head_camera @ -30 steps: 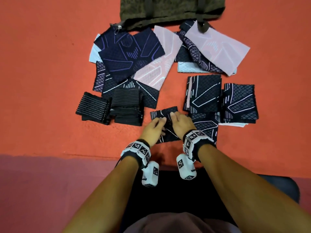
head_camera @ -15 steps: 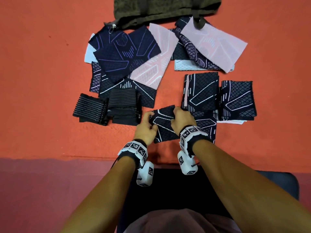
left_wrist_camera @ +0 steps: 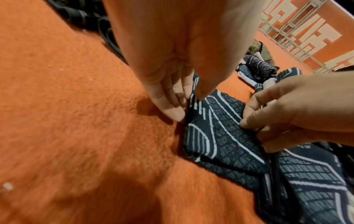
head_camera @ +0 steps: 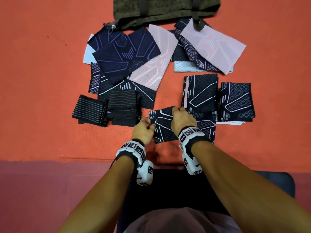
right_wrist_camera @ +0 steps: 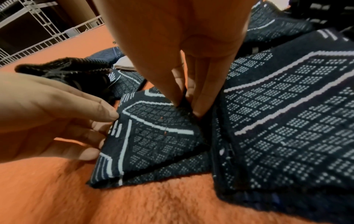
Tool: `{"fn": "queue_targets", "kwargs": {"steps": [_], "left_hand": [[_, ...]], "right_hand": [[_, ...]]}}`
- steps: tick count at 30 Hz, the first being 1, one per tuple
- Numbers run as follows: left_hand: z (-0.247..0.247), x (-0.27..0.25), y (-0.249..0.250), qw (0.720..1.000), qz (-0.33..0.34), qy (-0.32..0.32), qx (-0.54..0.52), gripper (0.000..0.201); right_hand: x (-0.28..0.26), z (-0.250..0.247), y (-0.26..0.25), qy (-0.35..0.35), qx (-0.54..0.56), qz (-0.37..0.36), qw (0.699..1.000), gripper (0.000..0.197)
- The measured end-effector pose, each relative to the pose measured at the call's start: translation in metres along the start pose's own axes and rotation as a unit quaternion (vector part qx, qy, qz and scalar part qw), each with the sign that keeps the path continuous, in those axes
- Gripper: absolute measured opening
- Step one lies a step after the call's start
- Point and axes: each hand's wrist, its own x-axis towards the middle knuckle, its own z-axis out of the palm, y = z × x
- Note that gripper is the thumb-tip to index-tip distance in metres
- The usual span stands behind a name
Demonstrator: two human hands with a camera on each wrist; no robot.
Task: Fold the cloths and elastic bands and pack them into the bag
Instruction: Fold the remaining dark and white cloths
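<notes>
A folded dark cloth with white lines (head_camera: 163, 126) lies on the orange carpet in front of me. My left hand (head_camera: 151, 126) pinches its left edge between thumb and fingers (left_wrist_camera: 173, 111). My right hand (head_camera: 177, 109) pinches its far right corner, fingertips (right_wrist_camera: 198, 109) pressed into the fold. The cloth's layers (right_wrist_camera: 159, 136) are stacked, with the near edge slightly gaping. The olive bag (head_camera: 168, 10) lies at the far edge of the carpet. Two black elastic bands (head_camera: 90, 113) (head_camera: 122, 105) lie folded to the left of my hands.
Folded dark cloths (head_camera: 202, 93) (head_camera: 235, 101) are stacked just right of my hands. Unfolded navy (head_camera: 124, 56) and pink cloths (head_camera: 215, 46) lie spread before the bag. Bare orange carpet (head_camera: 42, 98) extends left; a purple strip (head_camera: 42, 190) borders it near me.
My hands moved apart from the middle of the cloth to its left edge and far right corner. The cloth now lies flatter and wider between them.
</notes>
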Motion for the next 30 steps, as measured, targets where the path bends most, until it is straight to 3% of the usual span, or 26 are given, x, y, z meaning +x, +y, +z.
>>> {"fn": "queue_targets", "kwargs": {"steps": [6,12,23,30], "left_hand": [[-0.002,0.0,0.001,0.999,-0.008,-0.019,-0.032,0.026],[-0.001,0.0,0.01,0.999,0.008,-0.019,-0.038,0.02],[-0.013,0.021,0.059,0.989,0.043,0.005,-0.142,0.029],[-0.024,0.045,0.09,0.995,0.049,0.004,-0.09,0.03]], "right_hand": [[-0.006,0.007,-0.002,0.001,-0.023,-0.006,1.0,0.058],[-0.003,-0.006,-0.011,0.007,-0.056,-0.008,0.998,0.051],[0.011,-0.051,-0.023,0.092,0.063,-0.064,0.992,0.029],[0.032,-0.058,-0.022,0.032,0.085,-0.065,0.994,0.046]]}}
